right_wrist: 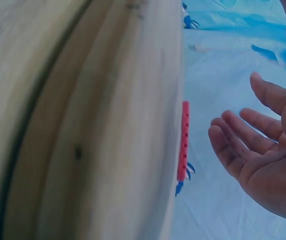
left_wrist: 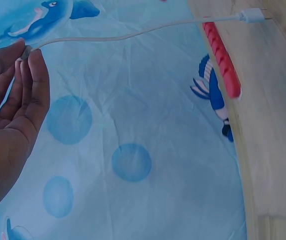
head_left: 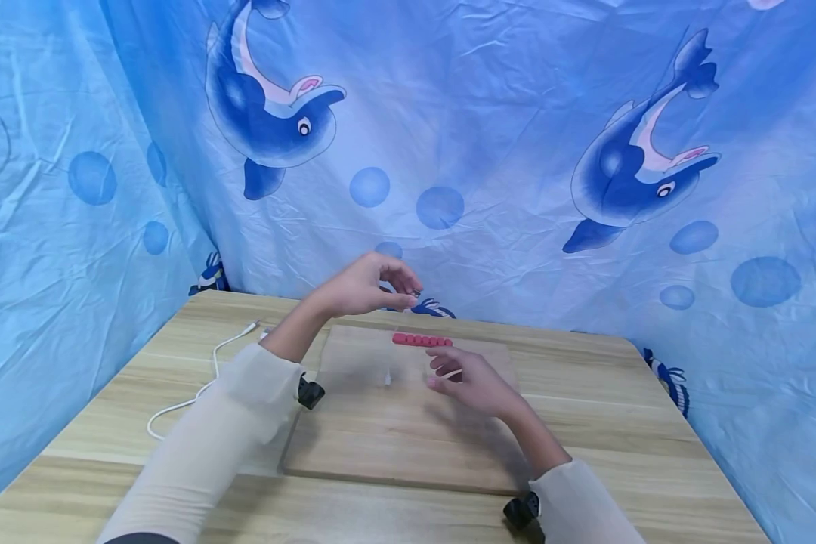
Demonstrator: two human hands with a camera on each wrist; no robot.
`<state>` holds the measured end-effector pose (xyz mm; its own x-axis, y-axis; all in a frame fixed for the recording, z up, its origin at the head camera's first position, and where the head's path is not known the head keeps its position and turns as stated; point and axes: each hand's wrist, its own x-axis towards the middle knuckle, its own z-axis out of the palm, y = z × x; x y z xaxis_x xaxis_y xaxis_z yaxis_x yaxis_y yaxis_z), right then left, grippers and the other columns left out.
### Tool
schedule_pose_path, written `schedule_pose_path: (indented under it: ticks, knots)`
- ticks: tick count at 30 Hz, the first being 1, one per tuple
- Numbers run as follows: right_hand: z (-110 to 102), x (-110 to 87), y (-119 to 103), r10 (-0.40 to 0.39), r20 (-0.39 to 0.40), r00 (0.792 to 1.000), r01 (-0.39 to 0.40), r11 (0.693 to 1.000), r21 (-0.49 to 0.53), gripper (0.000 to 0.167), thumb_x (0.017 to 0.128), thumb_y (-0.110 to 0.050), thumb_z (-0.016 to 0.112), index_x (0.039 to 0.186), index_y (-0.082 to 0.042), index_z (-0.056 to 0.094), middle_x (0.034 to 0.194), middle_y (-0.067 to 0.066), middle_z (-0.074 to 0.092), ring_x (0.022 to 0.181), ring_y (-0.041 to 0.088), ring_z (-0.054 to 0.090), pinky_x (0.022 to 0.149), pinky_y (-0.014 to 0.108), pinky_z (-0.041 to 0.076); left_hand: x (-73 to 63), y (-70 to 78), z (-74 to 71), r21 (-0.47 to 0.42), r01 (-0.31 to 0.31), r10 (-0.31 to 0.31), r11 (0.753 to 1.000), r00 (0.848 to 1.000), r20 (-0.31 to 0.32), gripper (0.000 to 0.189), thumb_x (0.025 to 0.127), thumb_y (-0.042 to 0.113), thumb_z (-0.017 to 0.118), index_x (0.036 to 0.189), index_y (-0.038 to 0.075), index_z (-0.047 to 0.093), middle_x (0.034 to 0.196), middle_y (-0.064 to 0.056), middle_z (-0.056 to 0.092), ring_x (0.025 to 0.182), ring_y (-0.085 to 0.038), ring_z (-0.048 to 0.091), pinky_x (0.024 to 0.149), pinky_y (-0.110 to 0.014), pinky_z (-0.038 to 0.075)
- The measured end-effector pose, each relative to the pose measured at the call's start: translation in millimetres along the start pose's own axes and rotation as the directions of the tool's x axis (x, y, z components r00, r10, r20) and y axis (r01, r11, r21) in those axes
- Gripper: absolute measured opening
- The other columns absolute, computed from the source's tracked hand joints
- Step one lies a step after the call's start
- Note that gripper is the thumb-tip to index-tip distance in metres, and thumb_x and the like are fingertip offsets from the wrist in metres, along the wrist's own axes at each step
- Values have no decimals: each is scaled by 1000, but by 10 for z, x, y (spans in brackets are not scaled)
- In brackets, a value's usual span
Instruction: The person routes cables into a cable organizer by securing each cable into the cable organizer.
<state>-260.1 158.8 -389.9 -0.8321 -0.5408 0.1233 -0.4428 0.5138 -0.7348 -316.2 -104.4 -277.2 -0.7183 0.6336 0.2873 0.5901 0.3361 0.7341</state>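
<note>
My left hand is raised over the far part of the wooden board, pinching one end of a short white charging cable between thumb and fingertips. From there the cable hangs down to its white plug, which dangles above the board. In the left wrist view the hand mostly covers the gripped end. My right hand hovers over the board's right half, holding nothing, its fingers loosely bent and the thumb apart. Beyond it, a red ridged strip lies along the board's far edge.
Another white cable curves over the table to the left of the board, its plug end near my left forearm. A blue curtain with dolphins hangs behind and beside the table.
</note>
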Motion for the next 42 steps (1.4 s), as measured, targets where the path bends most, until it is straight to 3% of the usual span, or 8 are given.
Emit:
schedule_pose_path:
  ticks: [8, 16, 21, 24, 27, 31, 37, 42]
  knots:
    - [93, 96, -36, 10, 82, 997, -21, 992, 126, 54, 100, -18, 68, 147, 1, 49, 137, 22, 60, 125, 34, 61, 106, 51, 48, 73, -30, 130, -99, -41, 38, 994, 999, -30, 18, 93, 14, 77, 110, 10, 74, 96, -5, 74, 89, -23, 71, 82, -42, 60]
    - [93, 101, -38, 28, 73, 997, -39, 987, 158, 33, 101, -12, 66, 132, 2, 64, 128, 18, 67, 120, 27, 64, 106, 48, 49, 135, -102, 208, -134, -19, 5, 991, 995, -104, 16, 93, 16, 77, 109, 14, 73, 97, -6, 72, 89, -23, 71, 79, -41, 59]
    - [85, 59, -48, 77, 51, 996, -85, 977, 193, 26, 101, -13, 66, 124, 0, 69, 113, 14, 71, 99, 20, 64, 87, 35, 54, 159, -189, 237, -163, 0, -24, 987, 989, -146, 16, 94, 14, 77, 109, 13, 73, 97, -7, 72, 90, -24, 71, 79, -40, 60]
    - [84, 37, -47, 105, 33, 994, -110, 973, 202, 25, 101, -14, 66, 122, -1, 70, 99, 13, 69, 83, 18, 58, 72, 28, 49, 173, -250, 263, -181, 22, -52, 983, 985, -163, 17, 94, 15, 77, 110, 13, 73, 99, -7, 72, 90, -24, 71, 79, -39, 60]
    - [81, 16, -30, 107, 21, 994, -109, 973, 203, 23, 101, -10, 65, 119, 2, 71, 92, 16, 67, 77, 16, 54, 64, 24, 46, 197, -302, 305, -218, 58, -95, 974, 982, -165, 19, 94, 14, 77, 112, 11, 72, 101, -9, 71, 91, -24, 72, 80, -38, 60]
    - [62, -31, 15, 81, 34, 996, -85, 981, 176, 21, 100, -3, 64, 119, 5, 70, 92, 18, 68, 77, 16, 55, 64, 23, 46, 257, -365, 384, -261, 99, -145, 960, 976, -164, 21, 94, 13, 77, 113, 8, 71, 102, -10, 71, 92, -24, 73, 81, -37, 61]
    - [18, -135, 116, 96, 78, 992, -107, 983, 153, 24, 98, -1, 65, 121, 4, 68, 91, 14, 68, 76, 17, 59, 63, 24, 49, 394, -482, 538, -262, 116, -161, 958, 974, -158, 19, 93, 7, 76, 111, 4, 72, 100, -11, 72, 89, -23, 74, 79, -34, 61]
    - [-15, -202, 192, 101, 58, 993, -109, 979, 171, 33, 96, 3, 65, 129, 7, 62, 94, 14, 70, 79, 18, 64, 65, 24, 52, 513, -564, 644, -266, 136, -178, 954, 974, -138, 17, 93, 3, 75, 109, -1, 72, 98, -13, 72, 87, -23, 74, 79, -34, 61]
